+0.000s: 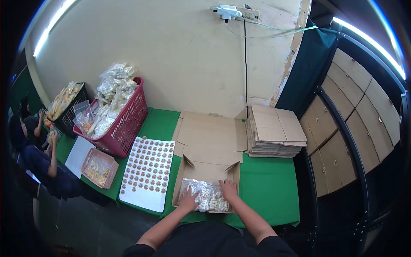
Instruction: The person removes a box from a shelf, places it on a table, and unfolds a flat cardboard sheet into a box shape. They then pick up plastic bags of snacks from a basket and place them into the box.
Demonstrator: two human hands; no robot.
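An open cardboard box [209,169] lies on the green-covered table, its lid folded back toward the wall. Clear plastic bags of small whitish pieces [205,197] lie side by side along the near part of the box. My left hand [189,201] rests on the left bag with its fingers spread. My right hand [228,188] touches the bags near the box's right side, fingers apart and pointing forward. Neither hand is closed round anything.
Left of the box lies a sheet of round stickers [147,171]. Beyond it stand a red basket heaped with bags [132,115], a pink tray [112,173] and a black basket [68,120]. Flattened cardboard [274,132] is stacked right. Other people [43,167] are at far left.
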